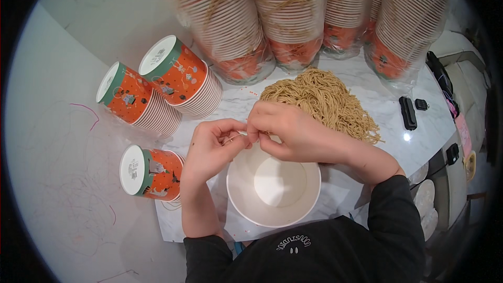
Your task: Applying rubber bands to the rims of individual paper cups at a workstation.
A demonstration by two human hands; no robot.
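Black shirt (335,246), pale print on the chest, at the bench's near edge. Hands, two, bare, raised over the far rim of the tub: left hand (208,149), fingers curled narrow about a thin pale strand (229,139); right hand (283,128), fingertips brought against the left's, its own hold hidden, so cannot tell whether it grips the strand too. White tub (240,186), one, mouth up, interior bare to view, beside the middle of the near edge of the bench (403,152), which is white with grey veining. Heap of thin tan strands (330,99), one, loosely tangled, further in from that edge, beyond the right forearm. Short stacks of tubs, three, orange and green with printed figures, bases up, along the left edge: a near stack (165,175), a middle stack (128,94) and a far stack (181,73), the latter two side by side. Tall stacks of tubs (288,15), several, in clear plastic, white rims nested, toward the far edge. Black oblong gadget (407,113), one, and small black square gadget (421,104), one, near each other by the right edge. Pale sofa (466,84), beyond that edge.
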